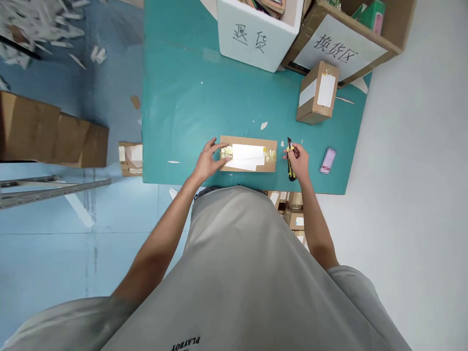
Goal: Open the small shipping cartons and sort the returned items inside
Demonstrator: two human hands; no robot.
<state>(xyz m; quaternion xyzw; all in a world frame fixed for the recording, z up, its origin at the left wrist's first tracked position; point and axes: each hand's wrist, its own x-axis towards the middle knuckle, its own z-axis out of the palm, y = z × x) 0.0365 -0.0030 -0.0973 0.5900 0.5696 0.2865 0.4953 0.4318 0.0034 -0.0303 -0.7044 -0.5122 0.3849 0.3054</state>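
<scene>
A flat cardboard parcel (pixel 248 154) with a white label and shiny tape lies near the front edge of the teal table (pixel 190 97). My left hand (pixel 208 161) rests on the parcel's left end, fingers curled over its edge and holding it down. My right hand (pixel 299 161) is just right of the parcel, closed round a yellow and black utility knife (pixel 290 161) whose tip points away from me. The knife is apart from the parcel.
A smaller taped box (pixel 317 92) stands at the back right of the table. Behind it are a white bin (pixel 256 34) and a cardboard bin (pixel 347 44), both with handwritten signs. A small pink item (pixel 328 161) lies at the right. Cardboard boxes (pixel 51 131) sit on the floor at the left.
</scene>
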